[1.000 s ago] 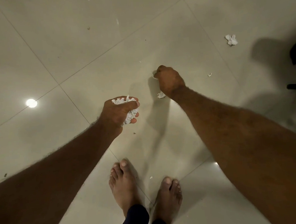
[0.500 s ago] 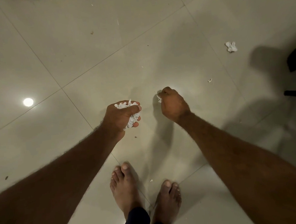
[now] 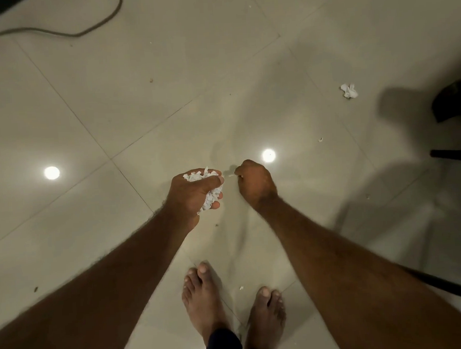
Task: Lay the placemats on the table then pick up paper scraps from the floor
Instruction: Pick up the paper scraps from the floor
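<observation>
Head view: my left hand [image 3: 195,194] is clamped round a wad of paper scraps [image 3: 207,196], too crushed to count. My right hand [image 3: 255,185], just beside it at 3 o'clock, is curled and seems to pinch one white sliver [image 3: 230,175]. On the floor [image 3: 111,100] the single crumpled scrap [image 3: 349,91] lies between 1 and 2 o'clock, well apart, balled with no long axis; my right is nearer. Three more: first fleck [image 3: 320,139] toward it, second fleck [image 3: 367,196] at 3, third fleck [image 3: 241,287] at 6.
</observation>
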